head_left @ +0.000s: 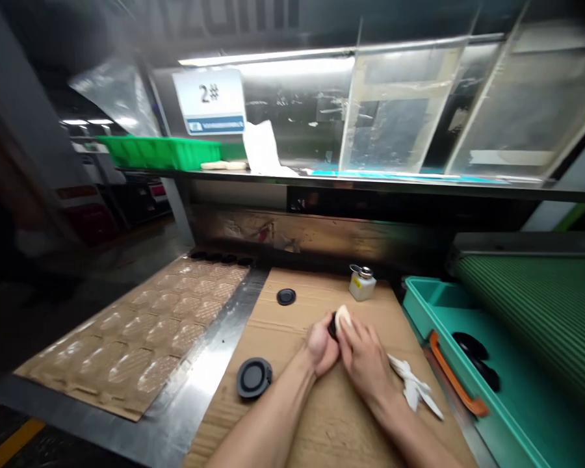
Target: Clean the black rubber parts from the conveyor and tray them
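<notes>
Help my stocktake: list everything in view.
Sign: 1, white-blue, upper left
Tub: 1, green, on shelf
Film: 1, clear, above tub
Paper: 1, white, on shelf
Tray: 1, clear, on bench
Tray pieces: several, black, tray's far edge
Cardboard: 1, brown, on bench
Round parts: 2, dark, on cardboard
Bottle: 1, white, on cardboard
Crumpled material: count unclear, white, on cardboard
Crate: 1, teal, right
Crate pieces: 2, black, in crate
Handle: 1, orange, beside crate
Belt: 1, green, far right
Held part: 1, black, left hand
Pad: 1, cream, right hand
Hands: 2, bare, centre
</notes>
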The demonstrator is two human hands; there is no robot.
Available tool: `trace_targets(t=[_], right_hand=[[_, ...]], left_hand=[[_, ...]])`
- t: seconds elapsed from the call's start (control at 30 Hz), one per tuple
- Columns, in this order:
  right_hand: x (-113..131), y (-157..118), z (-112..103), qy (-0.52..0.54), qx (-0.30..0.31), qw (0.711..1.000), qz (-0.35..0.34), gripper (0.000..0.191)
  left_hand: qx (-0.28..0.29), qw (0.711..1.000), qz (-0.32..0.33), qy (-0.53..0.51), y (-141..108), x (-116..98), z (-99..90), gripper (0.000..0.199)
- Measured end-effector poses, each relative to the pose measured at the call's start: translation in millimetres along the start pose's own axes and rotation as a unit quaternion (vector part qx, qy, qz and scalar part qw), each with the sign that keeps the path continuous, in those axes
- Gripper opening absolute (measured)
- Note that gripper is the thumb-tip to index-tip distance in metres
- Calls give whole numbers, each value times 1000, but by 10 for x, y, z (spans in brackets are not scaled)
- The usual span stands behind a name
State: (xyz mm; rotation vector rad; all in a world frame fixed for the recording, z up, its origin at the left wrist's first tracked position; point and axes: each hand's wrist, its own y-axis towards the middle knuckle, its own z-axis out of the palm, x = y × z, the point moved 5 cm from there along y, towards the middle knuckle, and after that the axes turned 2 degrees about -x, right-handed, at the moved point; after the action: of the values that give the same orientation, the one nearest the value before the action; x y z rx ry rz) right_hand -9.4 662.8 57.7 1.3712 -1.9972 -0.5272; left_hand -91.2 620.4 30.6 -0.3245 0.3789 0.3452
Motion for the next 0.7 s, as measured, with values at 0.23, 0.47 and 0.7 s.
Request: trace_targets(t=[0.23, 0.47, 0.7], right_hand=[[-541, 159, -386, 173, -110, 955, 214, 56], [-303, 132, -335, 250, -21, 944, 213, 43], [-91, 62, -207, 146, 48, 959, 240, 41]], left_hand=[[36, 999, -26, -26, -10, -72, 75, 35], [35, 999, -14, -31, 7, 5, 117, 36], [15, 998, 52, 36, -18, 94, 182, 33]])
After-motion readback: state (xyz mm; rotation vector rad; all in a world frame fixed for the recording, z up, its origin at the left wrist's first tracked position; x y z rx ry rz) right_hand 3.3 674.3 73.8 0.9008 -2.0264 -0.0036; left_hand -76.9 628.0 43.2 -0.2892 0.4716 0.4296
